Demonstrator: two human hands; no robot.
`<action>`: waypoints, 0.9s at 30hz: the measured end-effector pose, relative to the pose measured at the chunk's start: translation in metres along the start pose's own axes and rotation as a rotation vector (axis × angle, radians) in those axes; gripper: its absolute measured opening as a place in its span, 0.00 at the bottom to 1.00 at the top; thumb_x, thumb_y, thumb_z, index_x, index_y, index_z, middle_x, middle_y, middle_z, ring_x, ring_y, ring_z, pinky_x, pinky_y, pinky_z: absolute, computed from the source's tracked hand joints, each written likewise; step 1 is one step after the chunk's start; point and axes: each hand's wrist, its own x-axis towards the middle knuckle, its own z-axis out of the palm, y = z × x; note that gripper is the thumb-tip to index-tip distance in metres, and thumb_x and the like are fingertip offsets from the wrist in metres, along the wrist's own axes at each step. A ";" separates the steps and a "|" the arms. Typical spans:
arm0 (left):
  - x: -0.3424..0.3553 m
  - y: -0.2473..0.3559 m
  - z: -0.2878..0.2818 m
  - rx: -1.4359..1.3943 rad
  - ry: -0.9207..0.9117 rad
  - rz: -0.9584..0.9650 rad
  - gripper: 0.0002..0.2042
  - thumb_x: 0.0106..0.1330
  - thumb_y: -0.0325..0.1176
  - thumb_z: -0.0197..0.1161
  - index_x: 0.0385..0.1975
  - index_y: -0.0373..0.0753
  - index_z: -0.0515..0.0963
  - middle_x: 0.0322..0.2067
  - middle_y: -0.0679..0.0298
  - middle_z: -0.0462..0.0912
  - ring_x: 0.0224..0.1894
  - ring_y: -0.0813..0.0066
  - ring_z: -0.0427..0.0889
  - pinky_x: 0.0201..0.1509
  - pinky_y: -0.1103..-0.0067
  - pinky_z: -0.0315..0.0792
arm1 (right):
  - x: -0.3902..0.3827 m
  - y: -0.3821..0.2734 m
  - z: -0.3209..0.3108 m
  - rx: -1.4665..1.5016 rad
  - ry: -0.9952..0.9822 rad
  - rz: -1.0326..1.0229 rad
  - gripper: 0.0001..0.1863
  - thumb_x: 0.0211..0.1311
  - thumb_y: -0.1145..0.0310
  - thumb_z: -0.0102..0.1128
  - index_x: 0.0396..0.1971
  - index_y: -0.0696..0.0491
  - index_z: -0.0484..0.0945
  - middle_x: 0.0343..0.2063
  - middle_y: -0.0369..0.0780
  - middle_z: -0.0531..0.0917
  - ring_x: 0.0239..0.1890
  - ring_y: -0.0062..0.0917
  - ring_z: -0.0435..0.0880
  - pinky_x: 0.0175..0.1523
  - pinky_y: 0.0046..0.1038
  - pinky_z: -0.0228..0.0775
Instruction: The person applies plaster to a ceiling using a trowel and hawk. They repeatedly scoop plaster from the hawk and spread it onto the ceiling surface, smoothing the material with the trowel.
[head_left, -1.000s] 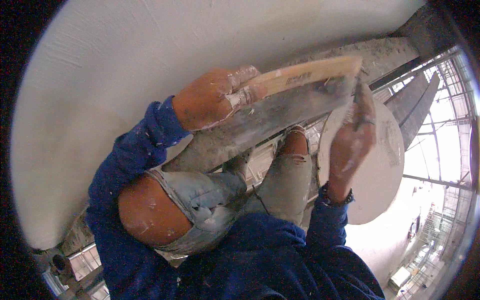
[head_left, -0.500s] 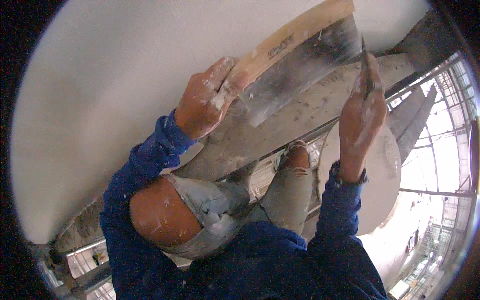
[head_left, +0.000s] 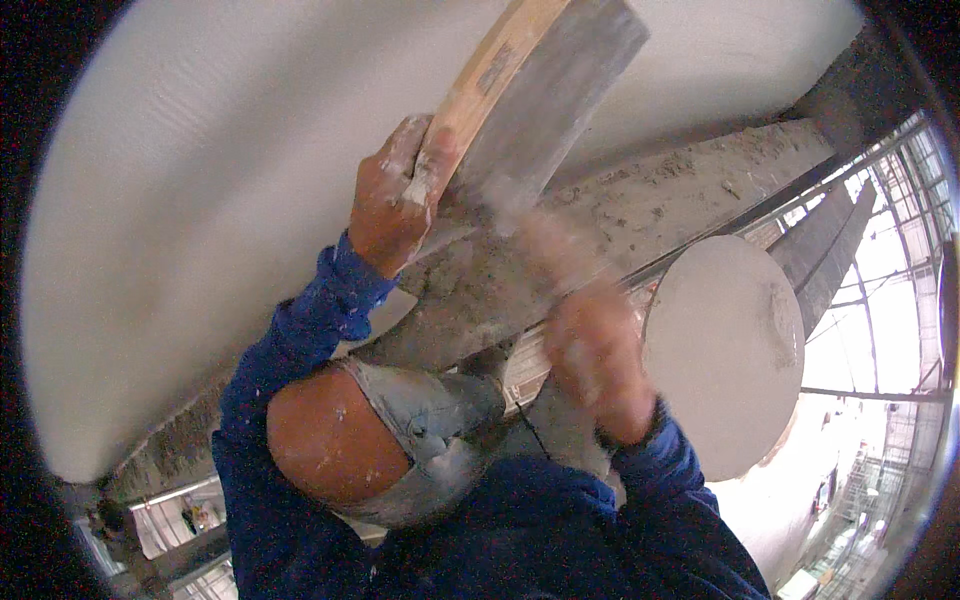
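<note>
My left hand (head_left: 398, 195) is closed around the lower end of a wide plastering blade (head_left: 560, 95), its thumb on the pale wooden back strip (head_left: 497, 65). The grey metal sheet slants up and to the right in front of a smooth, whitish plastered wall (head_left: 230, 130). My right hand (head_left: 600, 345) is smeared by motion, its fingers pointing at the blade's lower corner. A thin dark tool seen edge-on in this hand a moment earlier is lost in the blur. White plaster spots both hands.
Below the wall runs a rough plank (head_left: 640, 205) strewn with plaster crumbs. A round whitish surface (head_left: 725, 360) lies to the right, beside a grey board (head_left: 830, 240). My bent knee (head_left: 335, 435) shows through torn jeans. Scaffold bars (head_left: 870, 330) stand at the far right.
My right hand has swept down and left from the blade's far end to its lower corner. My left hand has tilted the plastering blade more upright and shifted slightly left.
</note>
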 end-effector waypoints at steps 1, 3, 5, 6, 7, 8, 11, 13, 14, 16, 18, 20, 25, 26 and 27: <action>-0.002 0.005 0.000 0.031 0.025 0.049 0.32 0.59 0.57 0.55 0.49 0.30 0.66 0.41 0.60 0.72 0.44 0.74 0.71 0.49 0.79 0.65 | 0.007 0.014 -0.006 -0.085 0.060 0.037 0.17 0.65 0.68 0.44 0.52 0.54 0.65 0.39 0.40 0.76 0.35 0.25 0.73 0.38 0.27 0.66; 0.000 0.014 0.009 0.043 0.066 0.158 0.28 0.61 0.54 0.52 0.46 0.31 0.67 0.34 0.60 0.72 0.37 0.73 0.72 0.41 0.79 0.65 | 0.029 0.042 -0.030 -0.322 0.198 0.110 0.17 0.65 0.68 0.43 0.53 0.53 0.65 0.35 0.38 0.78 0.28 0.24 0.74 0.32 0.27 0.67; 0.011 0.018 0.016 0.227 0.120 0.359 0.16 0.68 0.42 0.47 0.37 0.33 0.71 0.17 0.58 0.73 0.18 0.71 0.74 0.20 0.76 0.66 | 0.052 0.059 -0.038 -0.309 0.263 0.115 0.17 0.66 0.68 0.42 0.54 0.53 0.64 0.36 0.37 0.77 0.28 0.22 0.74 0.31 0.28 0.67; 0.012 0.019 0.019 0.197 0.114 0.360 0.16 0.68 0.42 0.48 0.37 0.33 0.71 0.17 0.58 0.73 0.18 0.71 0.74 0.20 0.76 0.66 | 0.063 0.068 -0.040 -0.189 0.247 0.082 0.17 0.67 0.68 0.41 0.54 0.53 0.64 0.39 0.37 0.76 0.31 0.21 0.73 0.33 0.27 0.66; 0.012 0.021 0.022 0.168 0.109 0.362 0.16 0.68 0.42 0.48 0.37 0.33 0.71 0.17 0.58 0.73 0.18 0.72 0.74 0.20 0.76 0.66 | 0.063 0.069 -0.040 -0.110 0.207 0.040 0.17 0.67 0.67 0.40 0.54 0.53 0.64 0.42 0.37 0.74 0.35 0.21 0.72 0.36 0.27 0.65; 0.012 0.023 0.023 0.139 0.105 0.363 0.16 0.68 0.42 0.48 0.37 0.33 0.71 0.17 0.58 0.73 0.18 0.73 0.74 0.20 0.76 0.66 | 0.062 0.070 -0.040 -0.030 0.166 0.000 0.18 0.67 0.67 0.40 0.55 0.53 0.63 0.45 0.37 0.73 0.39 0.22 0.71 0.39 0.27 0.64; 0.005 0.030 0.018 0.152 0.069 0.272 0.29 0.62 0.56 0.49 0.42 0.30 0.69 0.33 0.61 0.72 0.35 0.74 0.72 0.40 0.77 0.68 | 0.002 0.030 0.012 0.117 -0.025 -0.143 0.19 0.66 0.65 0.39 0.55 0.54 0.64 0.54 0.40 0.68 0.50 0.26 0.67 0.53 0.27 0.59; 0.005 0.027 0.015 0.130 0.099 0.187 0.34 0.59 0.62 0.49 0.44 0.29 0.69 0.37 0.61 0.72 0.39 0.74 0.72 0.44 0.77 0.68 | -0.024 0.009 0.027 0.205 -0.143 -0.192 0.20 0.66 0.64 0.38 0.55 0.54 0.64 0.58 0.41 0.66 0.56 0.29 0.65 0.59 0.27 0.56; 0.007 0.028 0.014 0.147 0.104 0.127 0.35 0.58 0.63 0.50 0.44 0.29 0.69 0.38 0.60 0.72 0.40 0.73 0.72 0.45 0.76 0.68 | -0.031 0.003 0.027 0.243 -0.199 -0.187 0.20 0.66 0.64 0.38 0.56 0.54 0.64 0.59 0.42 0.65 0.58 0.29 0.64 0.61 0.28 0.55; 0.008 0.038 0.011 0.209 0.096 -0.024 0.39 0.54 0.66 0.51 0.45 0.28 0.68 0.40 0.58 0.72 0.43 0.71 0.72 0.47 0.76 0.67 | -0.038 0.001 0.002 0.390 -0.268 0.015 0.21 0.66 0.65 0.37 0.56 0.55 0.64 0.58 0.44 0.66 0.58 0.30 0.65 0.60 0.28 0.57; 0.001 0.041 -0.001 0.232 0.111 -0.024 0.42 0.52 0.68 0.53 0.47 0.28 0.67 0.44 0.57 0.71 0.45 0.71 0.71 0.50 0.75 0.66 | -0.020 0.004 -0.025 0.466 -0.150 0.148 0.20 0.64 0.70 0.39 0.55 0.56 0.66 0.57 0.44 0.67 0.56 0.29 0.68 0.55 0.27 0.62; 0.003 0.026 -0.001 0.133 0.153 0.170 0.38 0.53 0.64 0.54 0.46 0.29 0.68 0.41 0.56 0.71 0.42 0.72 0.70 0.47 0.76 0.65 | 0.006 0.017 -0.050 0.179 0.015 0.077 0.19 0.61 0.76 0.43 0.53 0.57 0.67 0.55 0.44 0.69 0.53 0.27 0.72 0.48 0.24 0.68; 0.013 0.035 0.022 0.184 0.250 0.399 0.18 0.67 0.45 0.49 0.34 0.32 0.73 0.20 0.59 0.73 0.22 0.80 0.68 0.24 0.80 0.64 | 0.021 0.051 -0.043 0.206 0.116 0.053 0.18 0.52 0.80 0.51 0.45 0.56 0.74 0.42 0.46 0.79 0.38 0.30 0.80 0.38 0.24 0.71; 0.013 0.036 0.022 0.206 0.236 0.398 0.18 0.67 0.45 0.49 0.34 0.32 0.73 0.20 0.59 0.74 0.22 0.81 0.68 0.24 0.80 0.64 | 0.012 0.050 -0.035 0.186 0.019 0.001 0.18 0.49 0.80 0.51 0.44 0.56 0.75 0.38 0.46 0.80 0.35 0.31 0.80 0.38 0.25 0.71; 0.012 0.037 0.020 0.186 0.238 0.363 0.18 0.67 0.45 0.49 0.34 0.32 0.73 0.20 0.58 0.74 0.22 0.80 0.69 0.24 0.79 0.65 | 0.004 0.048 -0.023 0.186 -0.073 -0.056 0.19 0.47 0.80 0.52 0.43 0.56 0.76 0.33 0.46 0.81 0.32 0.32 0.81 0.38 0.27 0.71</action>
